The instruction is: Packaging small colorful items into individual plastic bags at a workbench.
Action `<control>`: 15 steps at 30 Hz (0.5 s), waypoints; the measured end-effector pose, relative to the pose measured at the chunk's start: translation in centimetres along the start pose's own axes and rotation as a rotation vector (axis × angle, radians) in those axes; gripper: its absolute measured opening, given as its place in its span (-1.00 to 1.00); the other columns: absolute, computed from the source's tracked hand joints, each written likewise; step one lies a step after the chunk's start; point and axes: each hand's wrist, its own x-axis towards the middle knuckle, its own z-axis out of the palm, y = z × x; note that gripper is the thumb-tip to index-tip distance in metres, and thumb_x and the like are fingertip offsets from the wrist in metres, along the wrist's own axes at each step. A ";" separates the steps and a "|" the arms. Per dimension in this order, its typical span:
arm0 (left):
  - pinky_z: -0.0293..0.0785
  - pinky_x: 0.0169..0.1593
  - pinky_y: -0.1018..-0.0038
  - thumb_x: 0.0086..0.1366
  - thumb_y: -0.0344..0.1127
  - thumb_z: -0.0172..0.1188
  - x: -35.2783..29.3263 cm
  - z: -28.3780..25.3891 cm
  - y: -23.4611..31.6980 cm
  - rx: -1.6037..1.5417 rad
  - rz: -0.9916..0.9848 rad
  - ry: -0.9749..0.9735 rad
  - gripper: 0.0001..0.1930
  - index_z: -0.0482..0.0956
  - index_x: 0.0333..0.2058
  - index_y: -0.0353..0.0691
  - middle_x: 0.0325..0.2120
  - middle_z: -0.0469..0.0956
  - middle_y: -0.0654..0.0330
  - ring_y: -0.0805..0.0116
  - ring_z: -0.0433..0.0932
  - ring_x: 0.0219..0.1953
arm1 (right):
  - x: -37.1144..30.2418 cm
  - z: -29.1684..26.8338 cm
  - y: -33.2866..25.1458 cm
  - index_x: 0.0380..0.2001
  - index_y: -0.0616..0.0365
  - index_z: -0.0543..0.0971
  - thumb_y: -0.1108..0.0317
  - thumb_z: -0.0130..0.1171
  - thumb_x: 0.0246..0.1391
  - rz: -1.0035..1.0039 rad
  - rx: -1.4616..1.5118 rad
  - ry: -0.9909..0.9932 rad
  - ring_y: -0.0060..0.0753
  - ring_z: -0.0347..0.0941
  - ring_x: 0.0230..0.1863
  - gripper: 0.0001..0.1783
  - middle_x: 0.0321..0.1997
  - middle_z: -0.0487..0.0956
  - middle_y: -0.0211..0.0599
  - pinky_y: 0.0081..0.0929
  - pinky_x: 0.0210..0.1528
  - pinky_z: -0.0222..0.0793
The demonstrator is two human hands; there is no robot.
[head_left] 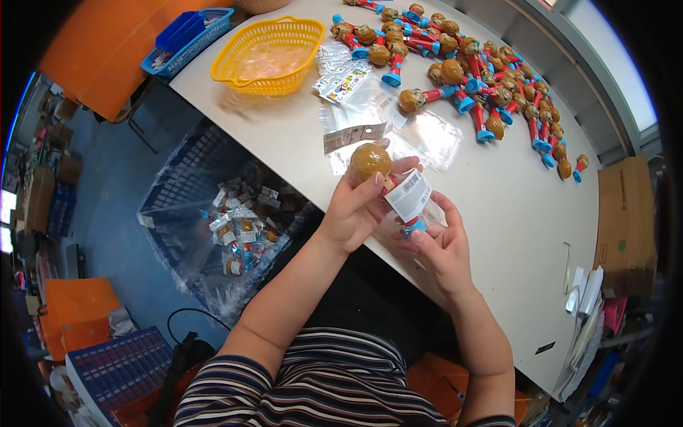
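Note:
Between my hands, above the table's near edge, is a candy dispenser (371, 161) with a round brown head and a blue foot. A clear plastic bag (432, 211) with a white printed label (408, 196) covers its red stem. My left hand (356, 210) is closed around the neck, the thumb lying just below the head. At the foot end, my right hand (442, 245) pinches the dispenser through the bag. Whether the head is inside the bag, I cannot tell. Flat clear bags (434, 139) lie on the table just beyond my hands.
Many loose dispensers (477, 78) spread over the far right of the table (526, 263). A yellow basket (223, 64) and small printed packets (345, 82) stand at the back left. Below the left edge, a lined blue crate (167, 220) contains bagged dispensers. A cardboard box (626, 228) is at the right.

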 end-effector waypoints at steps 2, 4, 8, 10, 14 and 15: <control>0.38 0.26 0.14 0.44 -0.25 0.07 -0.1 -0.7 0.5 0.094 -0.009 0.088 -0.50 0.23 0.27 -0.25 0.16 0.44 -0.04 0.04 0.42 0.24 | 0.0 0.4 0.0 0.37 0.19 -0.04 0.55 0.15 0.18 -0.032 0.005 0.022 -0.20 0.61 -0.05 -0.19 -0.09 0.60 0.02 -0.31 0.06 0.53; 0.43 0.22 0.17 0.44 -0.24 0.08 -0.5 -0.6 1.2 0.127 0.037 0.270 -0.52 0.27 0.25 -0.27 0.14 0.45 -0.12 0.06 0.47 0.19 | 0.0 0.6 0.5 0.37 0.20 -0.05 0.57 0.14 0.18 -0.059 0.012 0.039 -0.19 0.60 -0.04 -0.20 -0.09 0.60 0.03 -0.30 0.08 0.52; 0.53 0.12 0.23 0.43 -0.27 0.09 -0.5 0.9 2.1 0.339 0.033 0.380 -0.60 0.35 0.15 -0.33 0.05 0.50 -0.23 0.08 0.59 0.04 | -0.5 0.8 2.0 0.35 0.22 0.00 0.57 0.22 0.14 -0.286 -0.305 0.060 -0.35 0.58 -0.02 -0.18 -0.07 0.61 0.03 -0.46 0.09 0.48; 0.53 0.13 0.23 0.42 -0.29 0.09 -0.7 0.2 2.2 0.260 0.039 0.300 -0.60 0.35 0.16 -0.33 0.06 0.49 -0.25 0.06 0.59 0.03 | -0.7 0.9 2.1 0.36 0.23 -0.03 0.56 0.24 0.12 -0.288 -0.356 0.040 -0.31 0.58 -0.01 -0.14 -0.04 0.61 0.04 -0.42 0.12 0.47; 0.50 0.18 0.18 0.38 -0.34 0.09 -2.5 -0.9 2.4 0.110 0.103 0.209 -0.56 0.32 0.19 -0.32 0.06 0.49 -0.23 -0.01 0.57 0.05 | -0.7 0.9 1.9 0.43 0.16 -0.17 0.60 0.22 0.11 -0.271 -0.384 -0.039 -0.30 0.55 0.05 -0.01 0.02 0.60 0.02 -0.38 0.14 0.46; 0.51 0.17 0.19 0.35 -0.37 0.12 -3.1 -1.3 2.8 0.052 0.154 0.208 -0.55 0.32 0.18 -0.30 0.02 0.52 -0.19 0.02 0.58 0.04 | -0.7 0.9 1.4 0.43 0.16 -0.17 0.60 0.22 0.11 -0.266 -0.382 -0.046 -0.30 0.55 0.05 -0.01 0.02 0.60 0.02 -0.38 0.14 0.46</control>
